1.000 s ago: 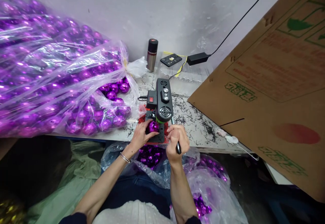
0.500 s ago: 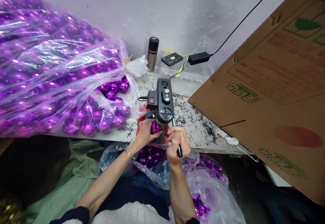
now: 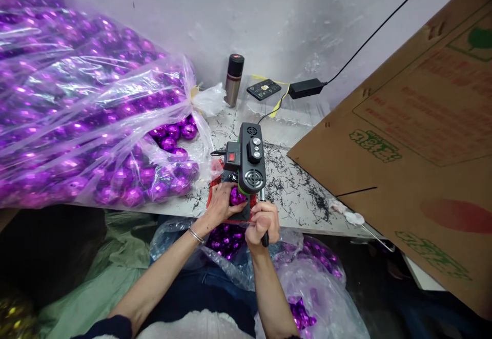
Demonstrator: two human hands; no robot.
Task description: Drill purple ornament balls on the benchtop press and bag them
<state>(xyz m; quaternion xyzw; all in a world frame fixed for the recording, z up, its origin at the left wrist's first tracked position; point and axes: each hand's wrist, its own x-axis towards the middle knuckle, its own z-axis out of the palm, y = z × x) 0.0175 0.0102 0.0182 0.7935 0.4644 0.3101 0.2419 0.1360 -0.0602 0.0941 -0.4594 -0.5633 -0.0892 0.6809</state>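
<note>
Your left hand (image 3: pixel 221 203) grasps a shiny, faceted purple ball (image 3: pixel 237 196), partly hidden beneath the head of a black benchtop press (image 3: pixel 252 160); your right hand (image 3: pixel 263 224) is closed around its black-ended metal lever (image 3: pixel 265 239). On your left, a large clear plastic bag (image 3: pixel 209 102), tied at the neck, bulges with matching purple balls (image 3: pixel 188 131). Another clear bag (image 3: pixel 246 268) near your lap holds shiny purple pieces (image 3: pixel 226 241). Black shreds (image 3: pixel 319 200) litter the white tabletop (image 3: pixel 290 217). A brown cardboard box (image 3: pixel 392 175) fills the right side, before a pale wall (image 3: pixel 184 16).
</note>
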